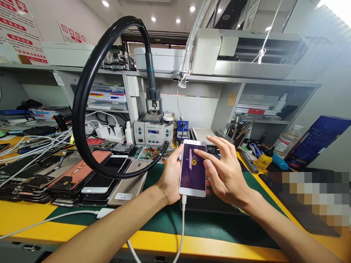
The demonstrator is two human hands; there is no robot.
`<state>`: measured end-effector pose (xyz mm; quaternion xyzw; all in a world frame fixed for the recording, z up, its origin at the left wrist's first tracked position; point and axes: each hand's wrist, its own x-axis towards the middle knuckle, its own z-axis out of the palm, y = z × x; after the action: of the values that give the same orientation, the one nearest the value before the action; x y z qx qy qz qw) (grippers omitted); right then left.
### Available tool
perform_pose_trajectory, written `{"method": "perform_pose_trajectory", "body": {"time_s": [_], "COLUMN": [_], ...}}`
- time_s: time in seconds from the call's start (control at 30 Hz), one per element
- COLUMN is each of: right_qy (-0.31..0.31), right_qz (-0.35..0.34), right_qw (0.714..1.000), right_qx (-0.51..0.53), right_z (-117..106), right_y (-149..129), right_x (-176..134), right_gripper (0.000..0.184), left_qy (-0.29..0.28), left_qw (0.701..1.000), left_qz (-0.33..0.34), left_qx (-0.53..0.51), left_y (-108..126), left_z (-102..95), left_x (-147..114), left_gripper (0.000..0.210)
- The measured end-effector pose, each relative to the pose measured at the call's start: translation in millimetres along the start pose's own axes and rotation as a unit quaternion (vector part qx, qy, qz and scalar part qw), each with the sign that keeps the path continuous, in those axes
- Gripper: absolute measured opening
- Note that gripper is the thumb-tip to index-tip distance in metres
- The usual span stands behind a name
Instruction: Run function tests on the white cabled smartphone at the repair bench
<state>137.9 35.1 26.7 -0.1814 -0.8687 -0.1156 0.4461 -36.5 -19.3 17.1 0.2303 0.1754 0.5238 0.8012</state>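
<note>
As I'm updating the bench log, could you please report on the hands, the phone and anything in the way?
Left hand holding the phone. Right hand, index finger at the lit screen. White cable plugged in below, nothing blocking.

Green mat (230, 228) on a yellow table (16, 215). Left: stacked phones (98, 185), a black hose (78, 95) looping over them. Rear: a grey station (154, 135) beside a white bottle (128, 134). Above: a printer (204, 51) on a shelf (307, 84). Right: a yellow bottle (264, 161), near a clear bottle (287, 142).
</note>
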Motion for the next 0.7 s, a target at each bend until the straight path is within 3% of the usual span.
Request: {"method": "perform_pose_trajectory", "body": {"time_s": [0.3, 0.7], "right_qy": [-0.001, -0.030], "right_qz": [-0.003, -0.007], "right_qw": [1.000, 0.999], "right_qx": [0.009, 0.013], "right_z": [-0.1, -2.7], "right_y": [1.0, -3.9], "right_x": [-1.9, 3.4], "right_gripper": [0.037, 0.037], "left_qy": [0.000, 0.012], "left_qw": [1.000, 1.000], "left_qz": [0.009, 0.015], "left_qx": [0.004, 0.011], "left_y": [1.3, -3.6], "left_z": [7.3, 3.1], "left_x": [-4.1, -0.5], "left_gripper": [0.062, 0.061]}}
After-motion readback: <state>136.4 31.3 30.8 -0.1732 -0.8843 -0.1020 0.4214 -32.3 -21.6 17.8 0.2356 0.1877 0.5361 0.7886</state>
